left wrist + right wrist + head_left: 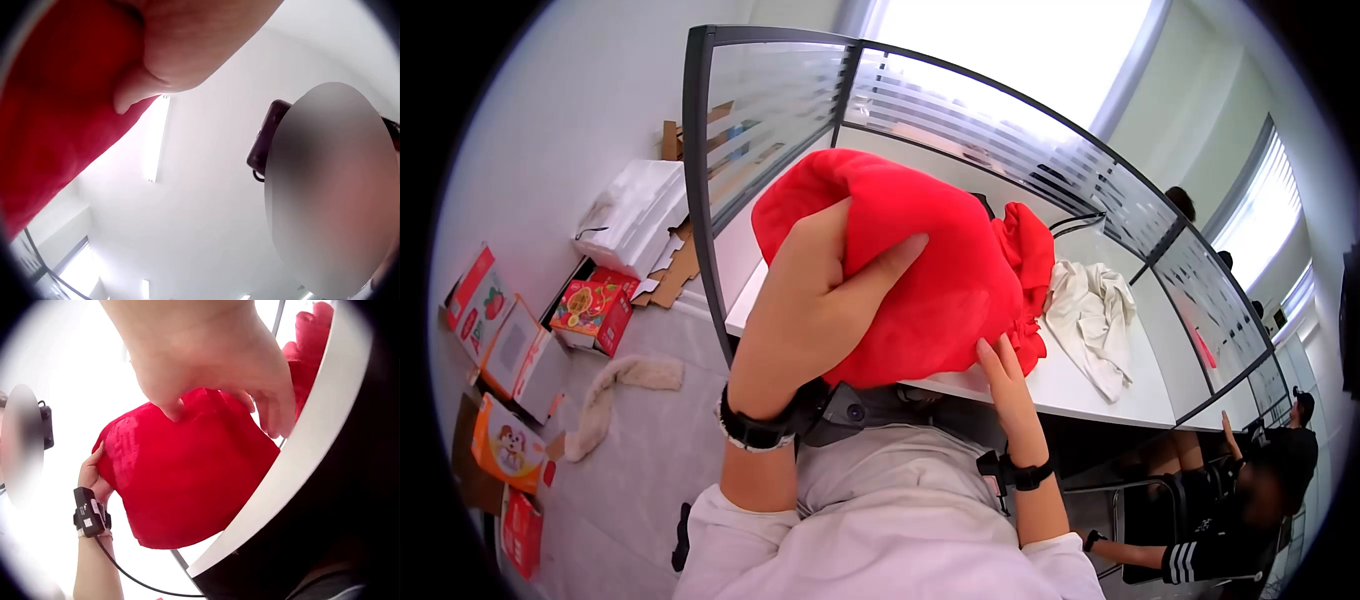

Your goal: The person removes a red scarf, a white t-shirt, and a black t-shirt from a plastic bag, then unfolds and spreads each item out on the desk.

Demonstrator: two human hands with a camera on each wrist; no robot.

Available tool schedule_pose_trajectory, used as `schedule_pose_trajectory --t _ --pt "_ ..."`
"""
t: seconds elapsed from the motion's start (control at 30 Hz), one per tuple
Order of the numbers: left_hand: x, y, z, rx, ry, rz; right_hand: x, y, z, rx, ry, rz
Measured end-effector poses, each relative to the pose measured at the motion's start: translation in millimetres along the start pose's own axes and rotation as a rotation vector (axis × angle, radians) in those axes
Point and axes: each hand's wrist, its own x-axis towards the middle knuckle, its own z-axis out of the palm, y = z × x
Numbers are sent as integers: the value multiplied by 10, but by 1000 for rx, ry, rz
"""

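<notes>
A bundled red cloth is held up in front of the body, over the white desk's near edge. My left hand grips it from the left, thumb laid across the front and the other fingers hidden in its folds. In the left wrist view the thumb presses on the fabric. At the lower right edge of the cloth, my right hand touches it with fingers extended. The right wrist view shows that hand's thumb against the cloth and its fingers spread apart from the thumb.
Behind the bundle, more crumpled red fabric lies on the desk beside a white garment. A framed partition encloses the desk. Cartons and a furry strip lie on the left floor. A person sits at right.
</notes>
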Motion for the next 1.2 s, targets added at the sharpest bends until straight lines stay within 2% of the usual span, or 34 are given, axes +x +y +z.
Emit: schedule_pose_trajectory --t 0.07,0.13,0.2,0.27,0.37,0.43,0.53,0.6,0.67,0.8,0.87,0.9,0.97,1.0,1.03,1.1,1.13,1.2 --pt "-51 52 -26 -71 -13 -30 114 264 -101 120 -19 0" --pt "-77 67 -22 -144 -7 -41 162 514 -258 548 -302 104" --pt "-67 42 -27 -274 -26 -23 32 533 -298 578 -343 61" --pt "-86 39 -19 -276 14 -66 -72 503 -319 604 -415 -52" --pt "-62 43 -57 -284 11 -72 -228 369 -368 569 -382 -92" --pt "-47 57 -68 -284 5 -61 -296 259 -374 633 -301 -84" --pt "-32 63 -80 -202 28 -110 -349 44 -338 491 -34 -255" --pt "15 15 -116 -44 35 -189 -394 -110 -343 387 155 -403" --pt "56 -16 -163 123 23 -263 -428 -78 -546 222 257 -536" --pt "107 -52 -182 267 -51 -208 -565 -166 -778 22 390 -696" --pt "106 -176 -177 610 -57 -16 -636 -188 -816 36 437 -687" --pt "111 -197 -170 609 -56 -15 -671 -193 -822 52 449 -677" --pt "129 -230 -163 244 -91 78 -729 -232 -804 109 473 -702" --pt "148 -262 -196 166 -149 200 -748 -241 -790 170 498 -731" --pt "117 -157 -228 37 -238 111 -794 -185 -879 89 444 -763" --pt "85 -13 -402 -94 -485 -5 -954 -163 -891 201 539 -774" --pt "55 2 -438 -180 -530 105 -1059 -86 -1051 200 542 -779" --pt "26 -60 -492 -426 -744 243 -1257 76 -1480 -214 389 -773"
